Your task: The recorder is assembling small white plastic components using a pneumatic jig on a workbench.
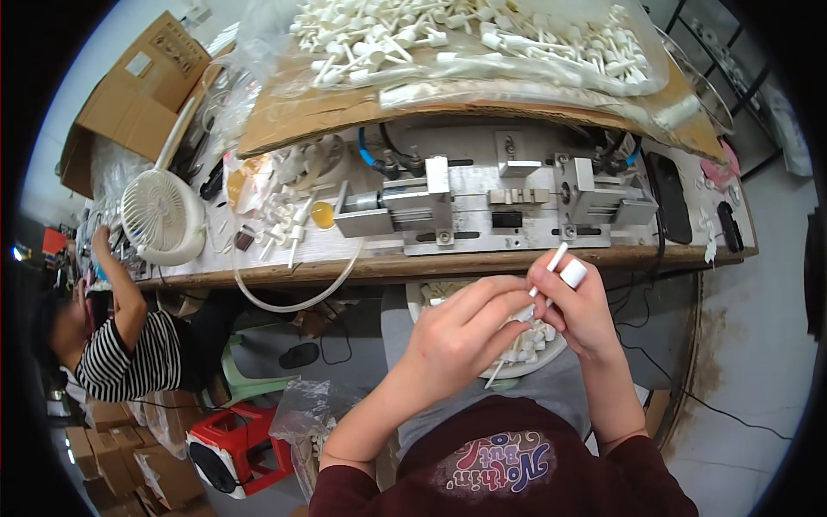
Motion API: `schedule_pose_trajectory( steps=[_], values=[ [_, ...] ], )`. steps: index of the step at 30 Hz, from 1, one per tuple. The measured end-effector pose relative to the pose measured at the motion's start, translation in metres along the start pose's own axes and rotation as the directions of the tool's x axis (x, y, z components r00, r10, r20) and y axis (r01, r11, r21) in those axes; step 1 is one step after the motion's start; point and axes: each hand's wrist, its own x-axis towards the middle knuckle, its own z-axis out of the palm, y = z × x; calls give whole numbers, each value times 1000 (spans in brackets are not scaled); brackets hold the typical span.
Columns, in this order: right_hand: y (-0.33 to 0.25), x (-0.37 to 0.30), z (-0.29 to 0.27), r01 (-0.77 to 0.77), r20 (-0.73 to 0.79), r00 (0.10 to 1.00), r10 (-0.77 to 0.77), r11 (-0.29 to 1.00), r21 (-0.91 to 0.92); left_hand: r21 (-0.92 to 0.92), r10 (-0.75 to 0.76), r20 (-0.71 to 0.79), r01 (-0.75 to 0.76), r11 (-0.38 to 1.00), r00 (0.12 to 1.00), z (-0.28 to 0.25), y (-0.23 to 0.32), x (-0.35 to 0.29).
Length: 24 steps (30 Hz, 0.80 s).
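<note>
My right hand (584, 312) is closed on white plastic pieces in front of the bench. A thin white stem (550, 269) stands up between its fingers, and a white round cap (573, 274) shows beside it; whether the two are joined I cannot tell. My left hand (465, 327) meets the right one, its fingers curled together near the stem's lower end. Whatever it grips is mostly hidden behind the fingers. Beneath both hands, on my lap, sits a pale round tub (556, 351) with several white capped pieces (521, 351) in it.
A metal clamping fixture (469, 211) with two cylinders stands on the bench. Above it, cardboard (345, 112) bears a heap of white capped stems (379, 43). A phone (669, 198) lies right, a white fan (159, 215) left. A co-worker (129, 353) sits far left.
</note>
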Motion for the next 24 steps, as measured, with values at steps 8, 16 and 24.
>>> schedule_pose_trajectory(
  steps=[8,16,24],
  values=[
    [-4,14,-20,233,-102,968,-231,972,9,94,-91,-37,94,991,995,11,-30,24],
    [-8,2,-28,321,-15,946,-324,929,186,557,73,65,-97,825,995,30,-53,40],
    [-15,-3,-25,511,70,859,-507,855,-87,517,31,53,-54,854,998,26,-51,46]
  ],
)
